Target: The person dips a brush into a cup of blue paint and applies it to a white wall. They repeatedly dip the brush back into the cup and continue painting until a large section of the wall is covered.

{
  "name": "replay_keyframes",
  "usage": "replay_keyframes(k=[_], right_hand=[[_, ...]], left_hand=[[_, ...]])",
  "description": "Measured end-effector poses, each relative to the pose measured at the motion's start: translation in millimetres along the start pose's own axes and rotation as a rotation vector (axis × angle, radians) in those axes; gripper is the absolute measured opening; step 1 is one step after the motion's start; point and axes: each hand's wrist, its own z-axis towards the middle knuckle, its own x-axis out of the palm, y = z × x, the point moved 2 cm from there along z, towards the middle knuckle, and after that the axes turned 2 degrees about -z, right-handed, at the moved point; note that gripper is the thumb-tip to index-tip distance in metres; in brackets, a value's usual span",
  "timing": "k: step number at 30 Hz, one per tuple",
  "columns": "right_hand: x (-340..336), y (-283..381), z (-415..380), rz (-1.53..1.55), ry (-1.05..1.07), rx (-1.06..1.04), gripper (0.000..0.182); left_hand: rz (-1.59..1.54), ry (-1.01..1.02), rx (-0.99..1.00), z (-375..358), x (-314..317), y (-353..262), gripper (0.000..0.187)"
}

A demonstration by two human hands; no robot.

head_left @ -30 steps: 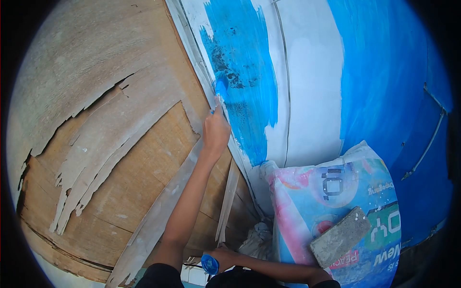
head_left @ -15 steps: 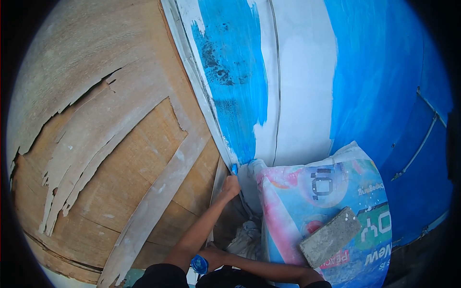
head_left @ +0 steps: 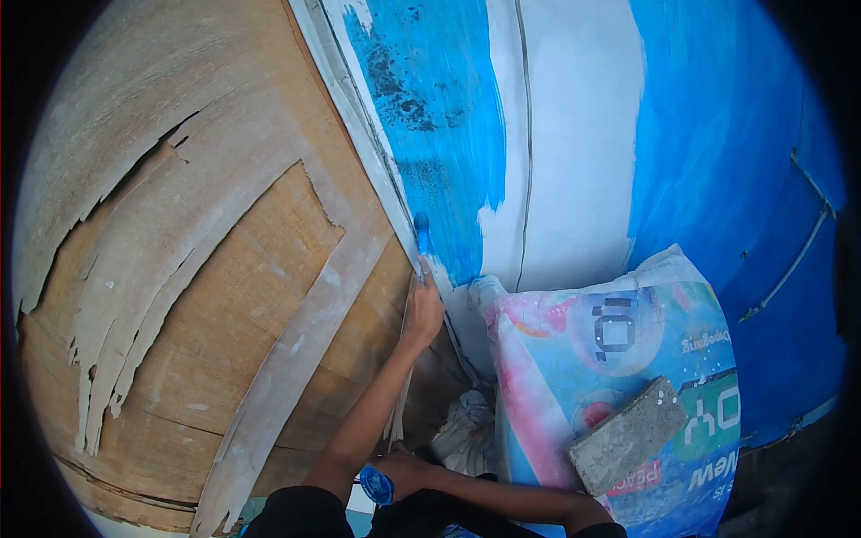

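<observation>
A paintbrush (head_left: 422,235) with blue-coated bristles is gripped in my left hand (head_left: 427,309). Its bristles point up and lie at the left edge of the blue-painted strip (head_left: 448,193), beside the pale corner trim (head_left: 392,190). Dark blotches show through the paint higher on that strip. Low in the view, my right hand (head_left: 404,473) is closed around a small container of blue paint (head_left: 377,485), partly hiding it. My right forearm crosses below the left arm.
A printed sack (head_left: 547,386) stands on the right, with a grey block (head_left: 628,435) on top. Peeling plywood (head_left: 260,260) covers the left wall. An unpainted white strip (head_left: 583,152) with a cable (head_left: 527,134) separates the blue areas. Crumpled pale material (head_left: 465,426) lies beside the sack.
My left hand has moved upward along the corner trim, carrying the paintbrush higher up the strip's left edge. My right hand stays low with the paint container. The view has shifted slightly.
</observation>
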Motion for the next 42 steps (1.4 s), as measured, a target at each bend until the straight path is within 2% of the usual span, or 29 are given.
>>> replay_keyframes(k=[2, 5, 7, 11, 13, 14, 16, 17, 20, 22, 23, 25, 26, 29, 32, 35, 38, 40, 42], right_hand=[[16.0, -12.9, 2.7, -0.063, -0.017, -0.005, 0.075], [35.5, -28.9, 9.7, -0.012, 0.085, 0.024, 0.103], [36.0, -30.7, 7.3, 0.028, 0.048, 0.029, 0.102], [32.1, -27.8, 5.7, 0.016, 0.029, -0.002, 0.102], [23.6, -22.3, 2.9, -0.027, 0.002, -0.014, 0.085], [21.7, -19.2, 2.9, -0.043, -0.01, -0.021, 0.077], [22.4, -18.4, 5.7, -0.027, 0.039, 0.036, 0.093], [23.4, -18.0, 6.6, -0.017, 0.065, 0.065, 0.102], [2.2, -1.4, 3.6, -0.035, 0.143, 0.04, 0.075], [17.7, -14.3, 4.8, -0.005, 0.061, 0.039, 0.09], [27.2, -23.2, 5.9, 0.01, 0.017, 0.041, 0.098], [38.0, -33.0, 7.7, -0.015, -0.106, -0.056, 0.1], [43.4, -36.2, 6.5, -0.026, -0.165, -0.101, 0.1], [31.2, -28.5, 3.8, -0.061, -0.215, -0.146, 0.077], [27.4, -23.0, 4.8, -0.048, -0.113, -0.052, 0.073], [15.4, -13.5, 4.6, -0.064, -0.005, -0.005, 0.071], [17.1, -14.5, 3.0, -0.035, -0.104, -0.074, 0.071], [17.2, -13.9, 3.8, -0.032, -0.079, -0.052, 0.073], [15.4, -13.0, 1.6, -0.032, -0.058, -0.034, 0.075]], left_hand=[[0.015, 0.081, -0.031, -12.1, 24.3, 7.2, 0.088], [-0.013, 0.23, -0.11, -23.8, 57.2, 21.4, 0.086], [-0.007, 0.294, -0.153, -28.5, 62.2, 19.4, 0.085], [-0.083, 0.291, -0.116, -37.7, 56.0, 12.7, 0.087], [-0.122, 0.254, -0.086, -42.0, 30.7, -3.8, 0.089], [-0.113, 0.174, -0.072, -42.6, 16.9, -12.1, 0.089], [-0.096, 0.015, -0.049, -36.2, -8.3, -27.1, 0.091], [-0.106, 0.013, -0.035, -28.1, -8.5, -24.3, 0.091], [-0.088, 0.025, -0.032, -17.3, 9.8, -2.4, 0.092], [-0.008, 0.049, -0.062, -21.5, 34.0, 10.8, 0.093], [-0.029, 0.113, -0.115, -23.5, 47.3, 16.6, 0.085], [-0.072, 0.246, -0.219, -32.9, 67.9, 23.4, 0.073], [-0.096, 0.252, -0.197, -41.0, 73.0, 24.8, 0.062], [-0.143, 0.231, -0.162, -48.7, 77.6, 26.2, 0.034], [-0.122, 0.175, -0.158, -40.4, 71.1, 30.8, 0.021], [-0.12, 0.12, -0.06, -6.7, 31.4, 22.9, 0.028], [-0.147, -0.029, 0.016, 25.4, -16.0, 2.2, 0.047], [-0.093, -0.035, -0.044, 33.2, -53.1, -21.9, 0.055], [-0.089, -0.042, -0.016, 34.2, -78.9, -32.7, 0.058]])
